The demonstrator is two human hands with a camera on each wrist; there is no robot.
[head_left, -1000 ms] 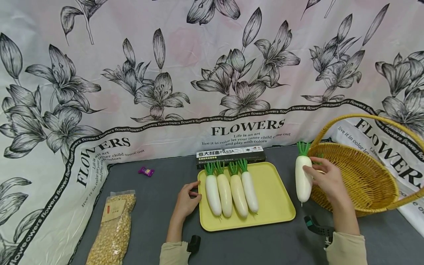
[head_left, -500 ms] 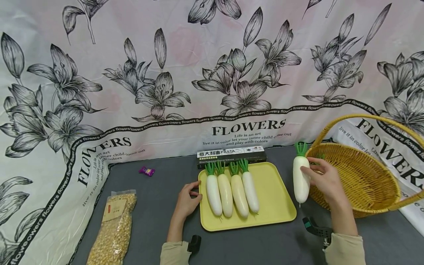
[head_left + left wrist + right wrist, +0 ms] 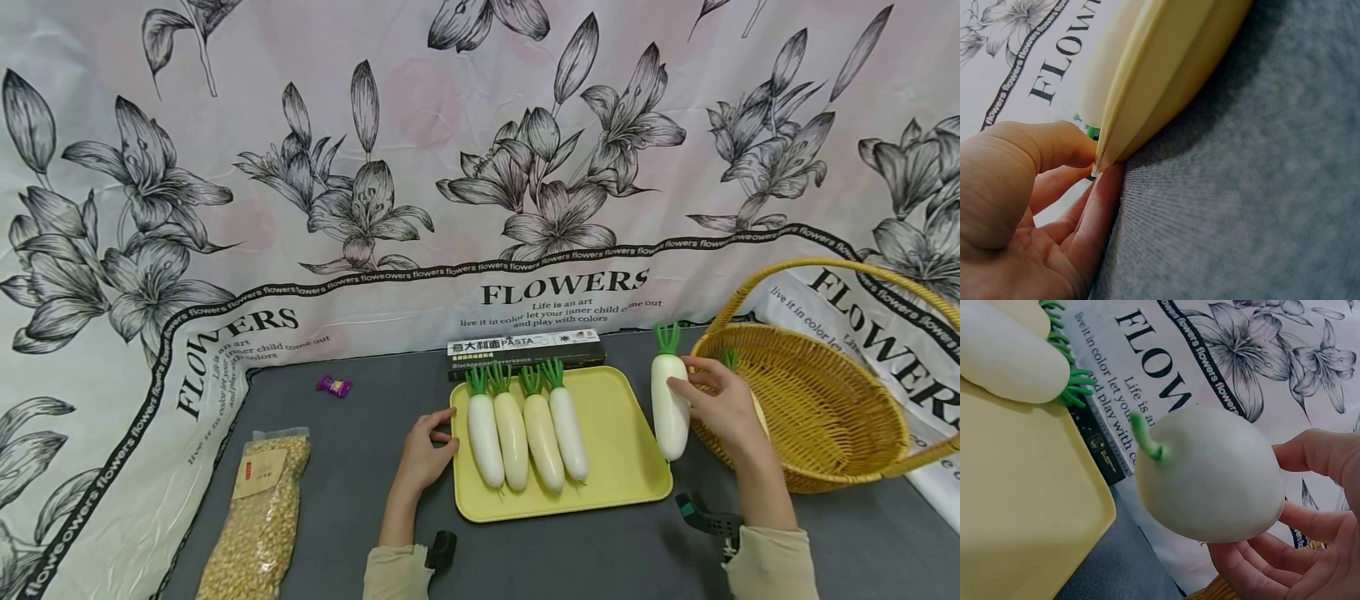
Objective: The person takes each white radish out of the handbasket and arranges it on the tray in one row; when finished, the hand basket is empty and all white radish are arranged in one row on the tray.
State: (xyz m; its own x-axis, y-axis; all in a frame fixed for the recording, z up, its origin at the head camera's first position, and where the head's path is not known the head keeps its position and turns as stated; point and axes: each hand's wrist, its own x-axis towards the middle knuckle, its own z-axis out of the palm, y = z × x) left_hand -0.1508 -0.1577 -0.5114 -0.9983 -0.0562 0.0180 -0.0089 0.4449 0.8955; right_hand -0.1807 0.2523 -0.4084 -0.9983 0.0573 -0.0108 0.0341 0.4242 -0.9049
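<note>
My right hand (image 3: 722, 408) holds a white radish (image 3: 670, 408) with green leaf stubs between thumb and fingers. It hangs upright just off the right edge of the yellow tray (image 3: 618, 450). In the right wrist view the radish's rounded lower end (image 3: 1210, 481) faces the camera, root tip showing. My left hand (image 3: 426, 450) pinches the tray's left rim; the left wrist view shows the thumb above and fingers below the rim (image 3: 1147, 81). Several radishes (image 3: 540, 442), some whiter and some creamier, lie side by side on the tray's left part, leaves pointing away.
A yellow wicker basket (image 3: 832, 400) with a tall handle stands at right; a radish top (image 3: 730, 358) shows inside, partly behind my hand. Behind the tray lies a black pasta box (image 3: 525, 354). At left are a purple-wrapped candy (image 3: 333, 386) and a bag of corn kernels (image 3: 258, 508).
My right hand has carried the radish slightly left, from beside the basket towards the tray's right edge. More of the radish in the basket shows now. The left hand stays on the tray rim.
</note>
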